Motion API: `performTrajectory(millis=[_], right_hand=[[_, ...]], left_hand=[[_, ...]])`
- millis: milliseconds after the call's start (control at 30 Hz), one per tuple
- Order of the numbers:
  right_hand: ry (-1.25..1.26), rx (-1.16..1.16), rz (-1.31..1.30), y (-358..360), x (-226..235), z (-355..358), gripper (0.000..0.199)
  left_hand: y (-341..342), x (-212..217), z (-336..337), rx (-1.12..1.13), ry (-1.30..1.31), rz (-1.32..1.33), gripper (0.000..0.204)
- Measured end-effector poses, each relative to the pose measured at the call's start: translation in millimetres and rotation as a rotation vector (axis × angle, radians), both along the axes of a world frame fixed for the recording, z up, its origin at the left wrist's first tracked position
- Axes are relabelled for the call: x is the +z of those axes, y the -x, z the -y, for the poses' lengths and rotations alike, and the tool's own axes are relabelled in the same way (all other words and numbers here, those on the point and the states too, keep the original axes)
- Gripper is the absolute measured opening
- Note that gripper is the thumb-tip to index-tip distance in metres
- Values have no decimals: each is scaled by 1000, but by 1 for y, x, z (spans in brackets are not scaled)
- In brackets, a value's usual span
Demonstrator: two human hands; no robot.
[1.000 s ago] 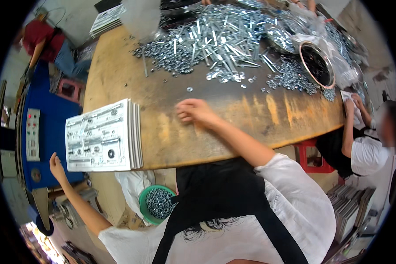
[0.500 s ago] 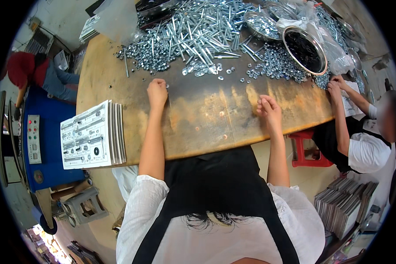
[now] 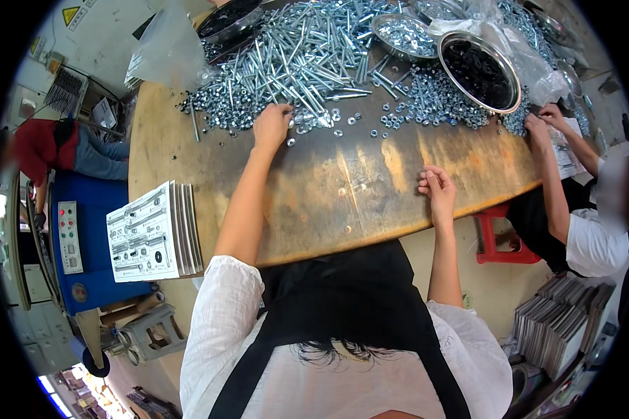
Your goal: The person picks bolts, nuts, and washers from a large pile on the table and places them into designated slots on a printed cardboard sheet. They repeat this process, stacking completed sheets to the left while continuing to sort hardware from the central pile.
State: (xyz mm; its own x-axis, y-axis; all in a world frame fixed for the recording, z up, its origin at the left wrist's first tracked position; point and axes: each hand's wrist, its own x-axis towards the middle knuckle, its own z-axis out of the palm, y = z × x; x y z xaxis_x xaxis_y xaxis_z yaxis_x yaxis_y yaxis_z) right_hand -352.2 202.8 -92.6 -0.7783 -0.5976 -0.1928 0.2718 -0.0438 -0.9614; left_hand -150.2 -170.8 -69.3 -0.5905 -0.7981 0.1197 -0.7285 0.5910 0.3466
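Note:
My left hand [image 3: 272, 124] reaches across the worn wooden table [image 3: 342, 202] to the edge of a big pile of silver bolts [image 3: 307, 56], its fingers curled down on small nuts and washers [image 3: 307, 124]. Whether it grips one is hidden. My right hand [image 3: 437, 190] rests near the table's front edge with its fingers loosely curled; I see nothing in it. Loose washers lie between the two hands.
A metal bowl of black parts [image 3: 481, 70] and a bowl of silver nuts [image 3: 405, 35] stand at the back right. A co-worker's hand [image 3: 538, 126] works at the right edge. A stack of printed cards [image 3: 154, 234] lies at the left; a red stool [image 3: 500, 241] stands below.
My left hand has stretched farther forward into the pile's edge. My right hand has stayed near the front edge, drawn slightly back. The view has tilted toward the table.

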Motion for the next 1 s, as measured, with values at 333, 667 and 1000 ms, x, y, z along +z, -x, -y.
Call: performTrajectory(millis=[333,667,1000], right_hand=[[-61,-25,-155,-8,1,3,17],[-96,209,-619,-54,40,120,16],[-303,326,-1156,-48,14,238,15]], left_hand=[[-16,1,-14,-56,180,-148,15],[-15,-17,-74,-401,491,-160,18],[-65,7,-85,-313,154,-250,18]])
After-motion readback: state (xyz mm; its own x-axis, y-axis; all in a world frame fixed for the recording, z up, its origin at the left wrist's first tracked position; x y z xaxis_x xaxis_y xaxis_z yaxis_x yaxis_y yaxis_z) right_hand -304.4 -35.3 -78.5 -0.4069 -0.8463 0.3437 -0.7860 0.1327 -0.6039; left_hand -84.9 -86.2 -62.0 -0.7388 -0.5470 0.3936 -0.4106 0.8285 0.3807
